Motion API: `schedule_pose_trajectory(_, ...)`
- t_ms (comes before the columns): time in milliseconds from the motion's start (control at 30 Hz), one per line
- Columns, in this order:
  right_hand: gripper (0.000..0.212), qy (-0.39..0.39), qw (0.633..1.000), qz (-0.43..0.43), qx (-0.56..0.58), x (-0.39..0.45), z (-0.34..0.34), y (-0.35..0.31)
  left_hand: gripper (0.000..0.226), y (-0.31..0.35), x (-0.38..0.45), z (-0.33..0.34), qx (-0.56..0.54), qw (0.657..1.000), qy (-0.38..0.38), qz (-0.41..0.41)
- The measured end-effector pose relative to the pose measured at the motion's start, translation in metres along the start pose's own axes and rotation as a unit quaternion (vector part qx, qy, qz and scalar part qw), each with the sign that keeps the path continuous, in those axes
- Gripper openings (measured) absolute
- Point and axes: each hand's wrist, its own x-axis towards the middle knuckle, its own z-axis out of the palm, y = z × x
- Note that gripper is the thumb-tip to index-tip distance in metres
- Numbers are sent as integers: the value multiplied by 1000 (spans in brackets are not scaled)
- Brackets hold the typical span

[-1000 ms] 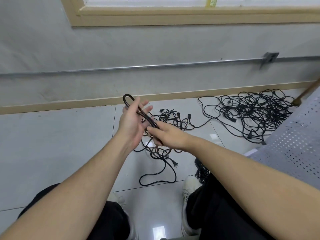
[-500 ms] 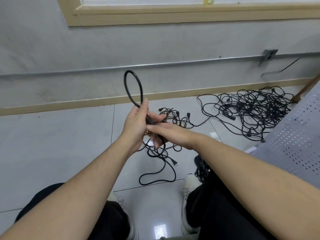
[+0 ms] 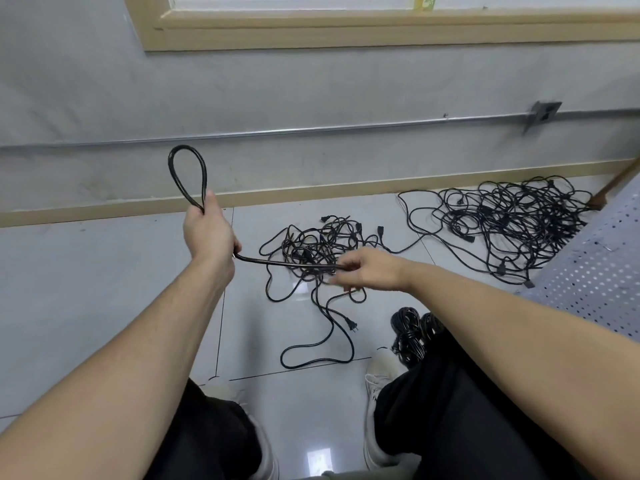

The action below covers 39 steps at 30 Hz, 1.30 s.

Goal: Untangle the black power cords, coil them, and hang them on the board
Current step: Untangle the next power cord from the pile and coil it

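Hands (image 3: 207, 233) (image 3: 367, 271) grip one cord (image 3: 287, 262).

Grey wall (image 3: 311, 84) ahead, scuffed, a metal pipe (image 3: 311, 130) running along it to a small box (image 3: 542, 113). Tan window frame (image 3: 346, 31) up top, matching baseboard (image 3: 311, 192) below. Glossy pale floor tiles (image 3: 104, 289) catching light.

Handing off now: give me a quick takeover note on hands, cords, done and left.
Left hand grips the cord, one loop standing above the fist.
Right hand pinches the same cord further along, stretched between the hands.
Near tangle and far tangle lie on the floor.
Coiled bundles sit by the right foot.
Left: finish this coil, untangle the rest, hang all on the board.
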Motion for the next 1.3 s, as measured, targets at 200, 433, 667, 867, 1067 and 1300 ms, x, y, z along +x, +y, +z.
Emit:
schedule_pose_trajectory(200,37,1,998,-16,58,-7,-5,7,19,0,16,-9,32,996,0,-86)
schedule_pose_trajectory(433,38,-5,1000,-27,3,-20,-18,19,23,-7,19,-14,36,994,-9,-101)
schedule_pose_trajectory(667,25,193,970,-73,128,-29,-28,14,18,-1,-8,2,-14,989,-143,28)
schedule_pose_trajectory(867,23,64,992,-72,80,-32,-20,6,14,-8,-40,24,107,953,-267,100)
schedule_pose_trajectory(1067,26,81,980,-94,153,-35,-28,2,21,-26,-57,43,224,887,-385,118)
schedule_pose_trajectory(1300,26,0,982,-55,179,-42,-32,5,19,-44,-77,71,211,860,-443,136)
